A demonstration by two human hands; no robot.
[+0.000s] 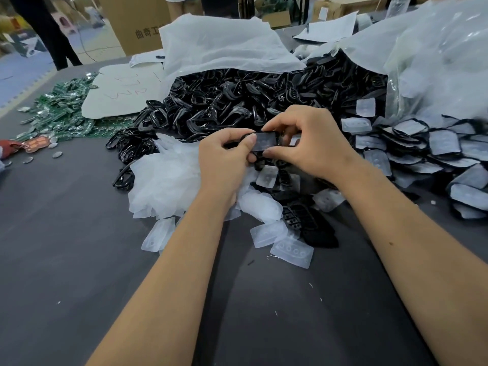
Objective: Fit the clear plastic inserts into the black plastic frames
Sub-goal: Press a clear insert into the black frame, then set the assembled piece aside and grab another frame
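2 bare forearms, left hand (224, 159) and right hand (309, 143) ungloved, sleeveless.

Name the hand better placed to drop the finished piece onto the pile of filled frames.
Right. The right hand grips the black plastic frame on the side nearest the pile of filled frames, which lies to its right. The left hand would probably have to cross over.

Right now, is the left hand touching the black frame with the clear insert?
Touching: the head view shows the left hand thumb pressed on the black frame.
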